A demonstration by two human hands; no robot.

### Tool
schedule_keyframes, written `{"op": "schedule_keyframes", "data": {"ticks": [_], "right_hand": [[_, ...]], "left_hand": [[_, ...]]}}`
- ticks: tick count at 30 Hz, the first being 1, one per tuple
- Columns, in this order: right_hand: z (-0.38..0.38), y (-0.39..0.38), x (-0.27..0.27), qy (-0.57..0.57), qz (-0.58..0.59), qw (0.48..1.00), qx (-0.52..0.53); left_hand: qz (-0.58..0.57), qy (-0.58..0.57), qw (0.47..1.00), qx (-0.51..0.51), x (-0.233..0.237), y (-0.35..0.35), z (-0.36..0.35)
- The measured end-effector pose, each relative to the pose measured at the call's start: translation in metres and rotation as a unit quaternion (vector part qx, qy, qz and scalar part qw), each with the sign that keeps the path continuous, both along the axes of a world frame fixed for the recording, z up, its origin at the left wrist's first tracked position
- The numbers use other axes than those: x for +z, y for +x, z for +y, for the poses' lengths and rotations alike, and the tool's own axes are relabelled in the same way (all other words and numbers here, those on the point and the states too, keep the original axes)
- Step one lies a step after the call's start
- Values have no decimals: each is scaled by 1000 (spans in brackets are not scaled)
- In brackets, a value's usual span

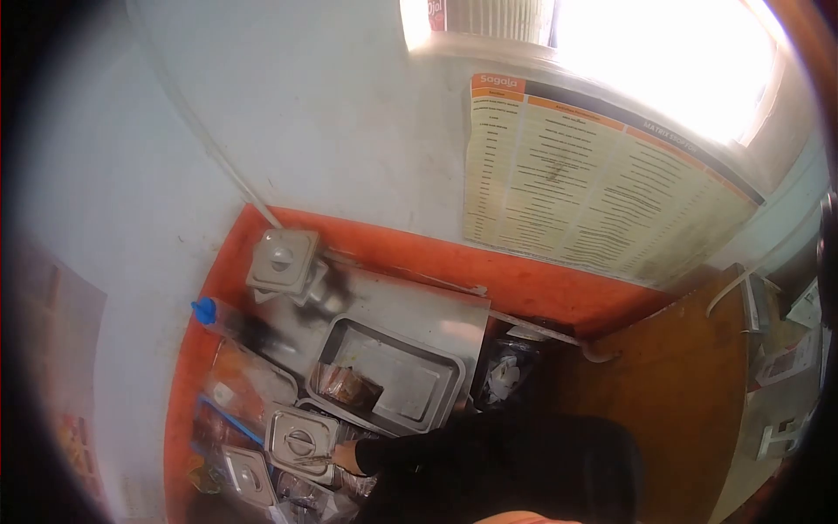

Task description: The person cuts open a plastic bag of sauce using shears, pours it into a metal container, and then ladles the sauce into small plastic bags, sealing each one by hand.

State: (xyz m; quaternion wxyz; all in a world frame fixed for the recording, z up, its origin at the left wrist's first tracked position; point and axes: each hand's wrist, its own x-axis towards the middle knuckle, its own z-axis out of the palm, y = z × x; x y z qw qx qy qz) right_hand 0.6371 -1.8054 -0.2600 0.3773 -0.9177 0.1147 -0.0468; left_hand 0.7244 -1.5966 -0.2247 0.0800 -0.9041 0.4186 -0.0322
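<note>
A black sleeve reaches in from the right, and my right hand [346, 456] is at its end, fingers closed. From the fingers a thin metal utensil [316, 460], perhaps tongs, points left over a steel container lid [301, 435]. The hand is at the lid's right edge; its fingers are small and partly hidden. Just above stands a steel tray [419, 367] with a plastic-wrapped brown item [346, 385] in its left part. Below left is a second lidded steel container [249, 476]. My left hand cannot be made out.
A steel counter [436, 303] runs along the orange-painted wall band [384, 253]. Stacked lidded containers [284, 259] stand in its back corner. A blue-capped bottle [229, 319] lies near the left wall. Plastic bags [305, 493] crowd the front. A brown board [663, 375] stands right.
</note>
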Motion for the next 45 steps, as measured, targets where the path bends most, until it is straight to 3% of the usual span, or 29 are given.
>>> {"op": "schedule_keyframes", "data": {"ticks": [3,6,9,11,12,17,19,21,22,24,26,28,30,34,35,39,41,42,45], "right_hand": [[7,5,-2,12,-35,999,-40],[7,9,-1,-65,37,997,-16],[14,27,-13,42,71,995,-57],[11,33,-19,-107,44,991,60],[13,34,-21,-108,43,991,60],[-15,-13,87,35,-19,998,41],[-4,-19,88,179,-284,942,9],[2,-41,120,173,-399,898,68],[8,-52,138,175,-398,898,67],[14,-71,167,97,-527,843,51],[12,-87,168,84,-496,864,24],[11,-109,171,76,-460,885,-3],[4,-139,180,39,-564,821,-79],[6,-187,181,-26,-591,780,-204],[8,-204,183,-41,-564,792,-228],[27,-257,187,-118,-499,801,-307],[41,-273,186,-147,-495,778,-359],[48,-279,185,-158,-501,760,-384],[74,-303,189,-177,-453,759,-433]], "left_hand": [[13,-4,1000,-3,3,0,-3],[27,-16,999,-11,5,0,-9],[48,-31,998,-16,13,-2,-13],[68,-52,996,-21,23,-3,-15],[82,-67,994,-23,28,-4,-16],[164,-156,973,-32,71,-17,-25],[200,-195,959,-38,94,-26,-30],[232,-229,944,-52,116,-35,-36],[251,-245,934,-60,129,-40,-38],[282,-272,916,-88,147,-52,-44],[313,-295,895,-123,166,-62,-51],[346,-312,870,-163,181,-73,-59],[378,-321,842,-213,191,-83,-67],[446,-305,771,-337,204,-97,-83],[460,-295,751,-371,205,-100,-89],[414,-225,680,-562,199,-107,-122],[470,-100,649,-590,203,-123,-137],[469,-99,655,-584,200,-131,-143],[590,-12,468,-657,176,-156,-160]]}}
